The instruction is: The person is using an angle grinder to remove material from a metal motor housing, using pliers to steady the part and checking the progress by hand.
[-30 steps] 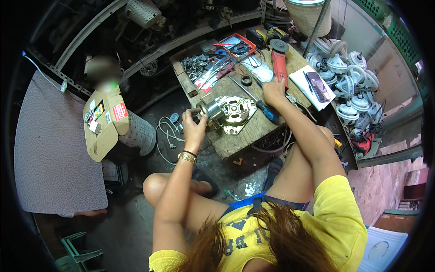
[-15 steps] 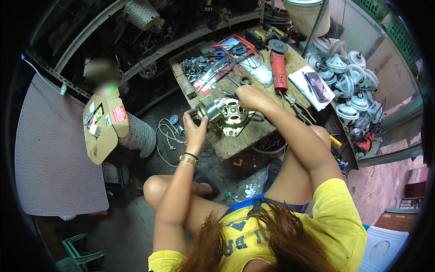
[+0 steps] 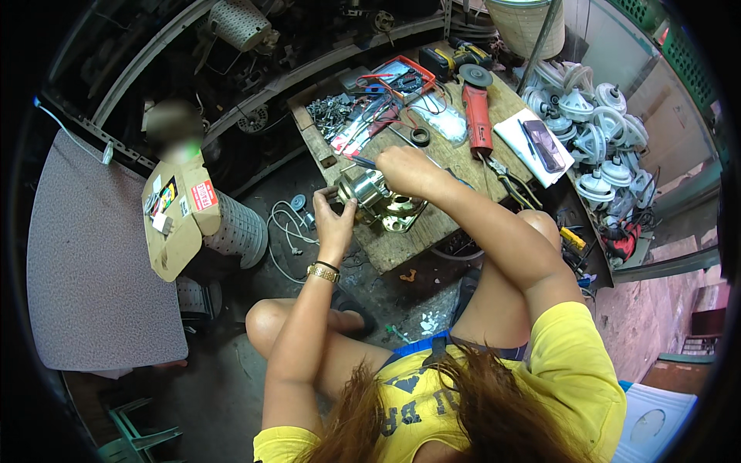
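- The left hand [image 3: 333, 228] is grasping a silver, cylindrical metal assembly [image 3: 363, 187], its fingers half curled.
- The right hand [image 3: 404, 171] is clenching a slim, dark tool [image 3: 363, 162].

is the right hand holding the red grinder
No, the red grinder lies on the wooden table, apart from the right hand.

Bare wood ran along the near edge of the surface [image 3: 434, 234], leaving a way in between the metal motor [image 3: 361, 187] and the right forearm [image 3: 488, 229]. From the left, the left hand [image 3: 335, 222] blocked the motor's end; the right hand [image 3: 407, 170] covered its far side. Farther out, the tape roll [image 3: 419, 144], red grinder [image 3: 478, 119] and pliers [image 3: 509, 185] stood as obstacles.
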### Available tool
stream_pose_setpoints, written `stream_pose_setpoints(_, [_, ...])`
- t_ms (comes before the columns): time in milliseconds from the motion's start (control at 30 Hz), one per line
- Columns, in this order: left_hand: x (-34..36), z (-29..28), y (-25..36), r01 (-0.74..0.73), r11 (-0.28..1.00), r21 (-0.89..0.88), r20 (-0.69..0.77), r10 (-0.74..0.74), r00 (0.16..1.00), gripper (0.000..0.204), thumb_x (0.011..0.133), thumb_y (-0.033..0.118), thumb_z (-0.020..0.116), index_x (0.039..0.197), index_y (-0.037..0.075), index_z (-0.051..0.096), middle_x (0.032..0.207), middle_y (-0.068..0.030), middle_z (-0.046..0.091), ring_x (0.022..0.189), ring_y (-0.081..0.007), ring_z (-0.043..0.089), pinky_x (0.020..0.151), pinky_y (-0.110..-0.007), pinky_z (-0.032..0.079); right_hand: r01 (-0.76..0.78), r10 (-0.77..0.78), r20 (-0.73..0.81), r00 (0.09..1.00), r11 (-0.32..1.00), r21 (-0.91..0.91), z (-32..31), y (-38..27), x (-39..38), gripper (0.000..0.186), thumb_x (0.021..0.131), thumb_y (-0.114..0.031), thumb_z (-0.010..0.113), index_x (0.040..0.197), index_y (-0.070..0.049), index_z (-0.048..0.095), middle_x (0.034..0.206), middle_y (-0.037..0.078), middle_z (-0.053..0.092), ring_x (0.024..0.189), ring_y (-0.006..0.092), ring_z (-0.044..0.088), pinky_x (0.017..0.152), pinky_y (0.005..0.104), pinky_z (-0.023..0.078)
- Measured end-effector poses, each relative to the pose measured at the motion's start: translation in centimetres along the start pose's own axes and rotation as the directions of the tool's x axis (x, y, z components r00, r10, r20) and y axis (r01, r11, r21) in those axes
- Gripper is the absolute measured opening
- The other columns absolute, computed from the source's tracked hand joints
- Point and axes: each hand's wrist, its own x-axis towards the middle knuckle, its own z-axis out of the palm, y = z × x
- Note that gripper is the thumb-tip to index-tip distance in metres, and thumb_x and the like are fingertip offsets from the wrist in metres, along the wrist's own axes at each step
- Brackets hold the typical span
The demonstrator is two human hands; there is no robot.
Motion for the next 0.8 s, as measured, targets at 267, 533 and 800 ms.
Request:
stream_pose_setpoints(267, [-0.1, -0.3, 0.1, -0.012, 1.0, 0.015, -0.007, 0.012, 1.0, 0.042, 0.081, 0.016, 0.07, 0.112, -0.002, 0.048, 0.11, -0.0179, 0.052, 0.106, -0.0306, 0.053, 0.093, -0.038, 0.041, -0.018, 0.016, 0.046, 0.999, 1.0, 0.023, -1.0, -2.0, 0.1, 0.014, 0.078, -0.009, 0.059, 0.081, -0.002, 0.07, 0.087, 0.02, 0.069, 0.084, 0.0335, 0.069, 0.072, 0.0429, 0.056])
stream_pose_setpoints(533, [0.1, -0.1, -0.3, 0.018, 1.0, 0.0, -0.006, -0.018, 1.0, 0.043, 0.08, 0.016, 0.071, 0.112, -0.002, 0.048, 0.109, -0.0176, 0.052, 0.104, -0.0298, 0.053, 0.092, -0.038, 0.042, -0.007, -0.002, 0.112, 0.994, 0.996, 0.088, -1.4, -2.5, 0.5, 0.015, 0.076, -0.004, 0.057, 0.083, 0.003, 0.068, 0.087, 0.024, 0.067, 0.084, 0.0386, 0.067, 0.074, 0.0465, 0.054])
stream_pose_setpoints(800, [0.1, -0.1, 0.1, 0.042, 0.999, 0.004, -0.003, -0.042, 0.999, 0.042, 0.08, 0.018, 0.071, 0.111, -0.001, 0.05, 0.108, -0.0169, 0.052, 0.104, -0.03, 0.052, 0.092, -0.038, 0.041, -0.117, 0.084, 0.27, 0.959, 0.987, 0.106, -2.5, -1.7, 1.6, 0.02, 0.077, -0.006, 0.056, 0.09, 0.003, 0.068, 0.096, 0.026, 0.066, 0.093, 0.0392, 0.065, 0.083, 0.0462, 0.051])
